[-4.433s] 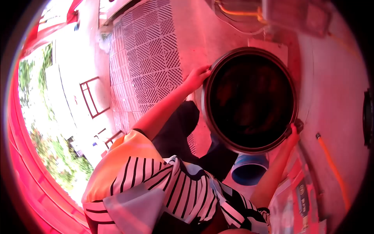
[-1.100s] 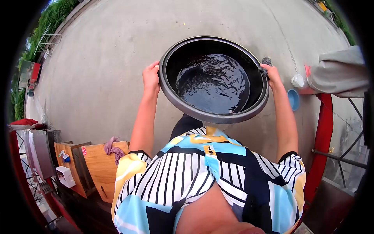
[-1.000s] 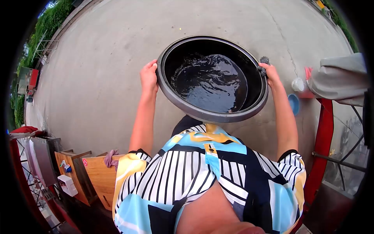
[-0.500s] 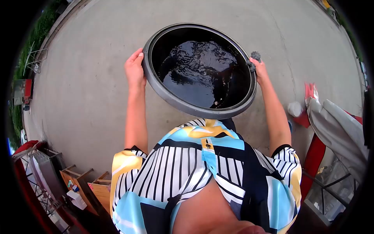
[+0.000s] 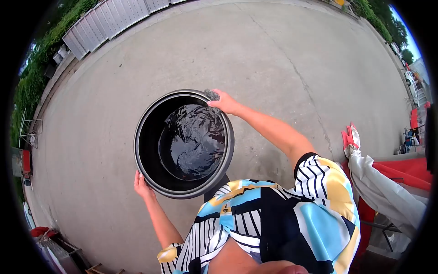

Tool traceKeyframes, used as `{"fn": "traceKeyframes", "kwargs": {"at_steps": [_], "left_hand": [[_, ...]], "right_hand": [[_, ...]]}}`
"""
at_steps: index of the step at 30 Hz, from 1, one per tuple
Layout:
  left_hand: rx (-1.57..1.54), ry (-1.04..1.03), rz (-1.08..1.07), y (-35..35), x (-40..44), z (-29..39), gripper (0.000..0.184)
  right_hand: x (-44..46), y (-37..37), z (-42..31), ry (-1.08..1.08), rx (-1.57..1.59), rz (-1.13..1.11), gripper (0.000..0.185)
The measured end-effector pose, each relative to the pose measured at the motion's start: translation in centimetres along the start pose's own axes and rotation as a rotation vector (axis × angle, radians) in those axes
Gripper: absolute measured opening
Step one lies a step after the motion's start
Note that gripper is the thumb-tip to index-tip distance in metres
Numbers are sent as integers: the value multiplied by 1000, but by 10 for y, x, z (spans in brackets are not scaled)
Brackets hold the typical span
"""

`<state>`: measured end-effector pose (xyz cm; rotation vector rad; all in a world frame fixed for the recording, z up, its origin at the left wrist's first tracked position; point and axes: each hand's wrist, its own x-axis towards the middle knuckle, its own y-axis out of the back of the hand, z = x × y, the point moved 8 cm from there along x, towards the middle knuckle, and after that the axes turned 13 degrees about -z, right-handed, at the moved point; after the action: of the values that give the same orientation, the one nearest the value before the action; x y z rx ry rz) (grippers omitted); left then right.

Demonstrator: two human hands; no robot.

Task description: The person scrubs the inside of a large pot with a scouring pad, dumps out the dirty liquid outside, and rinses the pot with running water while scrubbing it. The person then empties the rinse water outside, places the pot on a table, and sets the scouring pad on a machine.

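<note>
A round black tub (image 5: pixel 148 146) with rippling dark liquid (image 5: pixel 194 141) in it is held in front of my body, over the concrete ground. My left hand (image 5: pixel 142 185) grips the tub's rim at the lower left, its fingers pressed to the outside. At the upper right of the rim, my right hand (image 5: pixel 223 102) is closed on the tub and on a dark grey mesh scrubber (image 5: pixel 212 95) that lies against the edge. The tub tilts, with its left side wall showing more than the right.
Grey concrete (image 5: pixel 255 59) spreads around the tub. Grey metal panels (image 5: pixel 109 20) stand along the upper left edge. On the right a grey cover (image 5: pixel 378 182) hangs beside red fabric (image 5: pixel 406 171). Part of a metal-and-wood stand shows at the lower left.
The tub has moved left and turned, with my left hand lower and my right hand at the upper rim. The view has swung round from the red-lit covered area to the open concrete.
</note>
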<state>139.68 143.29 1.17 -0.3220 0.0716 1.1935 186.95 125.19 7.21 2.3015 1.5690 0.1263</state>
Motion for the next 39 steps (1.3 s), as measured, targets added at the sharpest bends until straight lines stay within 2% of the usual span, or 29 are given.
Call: {"fn": "traceKeyframes", "kwargs": {"at_steps": [1,3,4,5,7,9,10,12,14,16,17,18,19,20,22,23,24,25,26,27,28,29,30,32,34,36,38,39], "left_hand": [[32,8,1,5,16,-8,37],[164,38,31,-9,15,-7,38],[165,-16,104,-13,24,7,38],[170,-69,176,-16,33,21,39],[398,31,72,-20,39,59,38],[495,-4,105,5,55,95,38],[600,50,131,-20,42,100,37],[778,81,181,-22,62,124,35],[912,156,123,-39,137,125,28],[1098,275,159,-62,220,91,21],[1180,334,192,-100,266,69,18],[999,369,168,-160,310,38,12],[1050,526,171,-222,356,9,9],[1098,527,67,-345,407,-8,12],[1183,509,-140,-623,492,-32,21],[1234,369,-415,-758,538,-40,23],[1071,316,-509,-883,562,-37,21],[1145,142,-563,-992,546,-3,21],[1104,147,-660,-1067,549,1,19],[1085,104,-748,-1133,536,11,18],[1159,205,-840,-1177,507,20,18],[1156,311,-914,-1200,505,-4,19],[1114,503,-996,-1214,506,-36,20],[1222,668,-1152,-1222,506,-115,23],[1376,547,-1218,-1244,489,-149,25],[1520,230,-1360,-1265,485,-193,21],[1541,188,-1521,-1289,477,-234,23],[1574,122,-1628,-1304,470,-246,26]], "right_hand": [[12,-9,-5,2,-63,2,61],[41,-25,57,-59,-85,-112,61],[53,-36,69,-7,-127,-111,63],[60,-46,79,-61,-3,-157,63],[73,-71,102,-70,138,-151,63],[74,-99,109,-203,178,-196,61],[66,-116,140,-196,264,-250,62],[69,-141,179,-325,337,-284,58],[89,-96,177,-598,595,-433,43],[129,-96,256,-770,787,-396,26],[144,-32,271,-799,918,-309,19],[170,22,304,-824,909,-214,16],[181,63,333,-870,926,-129,12],[213,134,385,-878,941,-71,10],[250,342,444,-782,679,-128,13],[235,470,419,-821,640,-25,5],[222,589,391,-792,568,124,8],[202,683,357,-777,446,291,17],[185,745,332,-762,435,298,24],[166,796,320,-780,458,387,23],[142,828,300,-868,393,390,7],[127,839,341,-949,472,208,10],[113,842,382,-1021,552,21,15],[73,809,391,-1184,560,68,24],[45,790,400,-1262,530,241,19],[18,766,395,-1293,472,526,19],[-14,734,421,-1284,613,758,25],[-17,720,400,-1276,613,834,24]]}}
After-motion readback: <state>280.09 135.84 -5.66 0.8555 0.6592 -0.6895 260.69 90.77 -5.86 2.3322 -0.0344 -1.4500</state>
